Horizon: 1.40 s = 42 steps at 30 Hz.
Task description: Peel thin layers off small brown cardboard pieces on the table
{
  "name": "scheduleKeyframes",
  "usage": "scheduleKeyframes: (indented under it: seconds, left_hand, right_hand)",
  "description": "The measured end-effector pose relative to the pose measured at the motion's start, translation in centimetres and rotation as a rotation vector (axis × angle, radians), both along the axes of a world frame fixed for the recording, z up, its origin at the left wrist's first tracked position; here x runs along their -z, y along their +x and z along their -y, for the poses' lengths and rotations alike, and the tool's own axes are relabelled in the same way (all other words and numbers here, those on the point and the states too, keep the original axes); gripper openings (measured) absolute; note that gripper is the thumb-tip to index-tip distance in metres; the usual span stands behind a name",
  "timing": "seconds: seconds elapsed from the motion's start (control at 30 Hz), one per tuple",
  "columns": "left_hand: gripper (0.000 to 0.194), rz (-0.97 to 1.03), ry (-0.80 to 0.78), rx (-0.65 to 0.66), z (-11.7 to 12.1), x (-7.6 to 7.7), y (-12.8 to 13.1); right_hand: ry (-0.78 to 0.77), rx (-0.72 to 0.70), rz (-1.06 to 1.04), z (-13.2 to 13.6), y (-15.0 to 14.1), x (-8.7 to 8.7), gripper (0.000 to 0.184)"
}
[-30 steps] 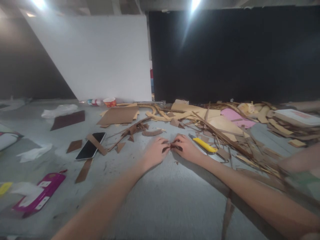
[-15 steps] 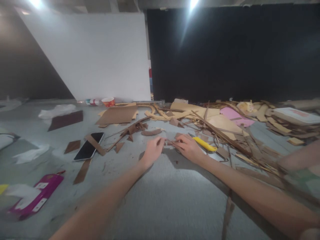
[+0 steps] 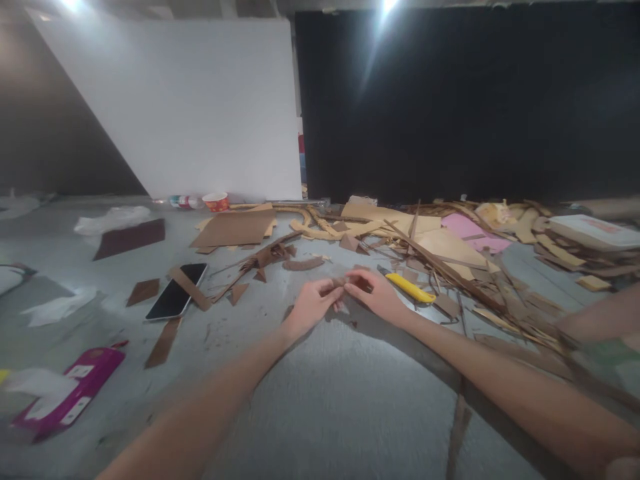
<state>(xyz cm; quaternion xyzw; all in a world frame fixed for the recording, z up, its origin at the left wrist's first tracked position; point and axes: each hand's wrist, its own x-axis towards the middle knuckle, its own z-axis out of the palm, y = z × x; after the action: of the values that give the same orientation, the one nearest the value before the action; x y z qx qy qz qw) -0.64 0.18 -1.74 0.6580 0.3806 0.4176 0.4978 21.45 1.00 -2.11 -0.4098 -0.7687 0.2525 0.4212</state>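
2 bare forearms reach forward, left hand [image 3: 313,305] and right hand [image 3: 375,298] meeting, fingertips pinched around a small brown piece [image 3: 341,283], mostly hidden. Right of the fingers lies a smooth yellow cutter [image 3: 411,288]; beyond them, a flat curved brown scrap [image 3: 303,264].

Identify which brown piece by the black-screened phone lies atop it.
The brown strip slanting across the phone; the squarish brown piece and lower brown strip lie off its screen.
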Motion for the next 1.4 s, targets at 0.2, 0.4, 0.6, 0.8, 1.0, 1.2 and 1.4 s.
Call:
scheduleKeyframes:
  seconds: [0.2,0.4,0.6,0.8,1.0,1.2,1.4]
  left_hand:
    - [0.048,0.002,-0.037,0.019,0.6,-0.8,0.2]
    - [0.044,0.04,-0.072,-0.019,0.2,-0.3,0.6]
    - [0.052,0.02,-0.083,0.004,-0.2,-0.1,0.3]
    - [0.059,0.103,-0.17,-0.002,-0.8,0.1,-0.1]
    - [0.06,0.049,-0.142,0.018,-0.5,-0.4,0.1]
    - [0.058,-0.029,-0.083,0.017,0.0,-1.0,0.1]
    - [0.054,-0.038,-0.083,0.044,0.0,-0.7,0.1]
  right_hand:
    - [-0.255,-0.048,-0.101,-0.2,0.2,-0.5,0.039]
    - [-0.101,0.025,-0.08,0.3,0.0,-0.5,0.03]
    - [-0.096,-0.012,-0.093,0.4,0.0,-0.5,0.027]
    - [-0.071,-0.136,-0.185,0.4,-0.2,-0.4,0.029]
    - [0.023,-0.158,-0.087,0.5,-0.1,-0.9,0.02]
    - [0.034,-0.166,-0.116,0.7,-0.2,-1.2,0.017]
    - [0.023,-0.153,-0.153,0.4,0.0,-0.8,0.016]
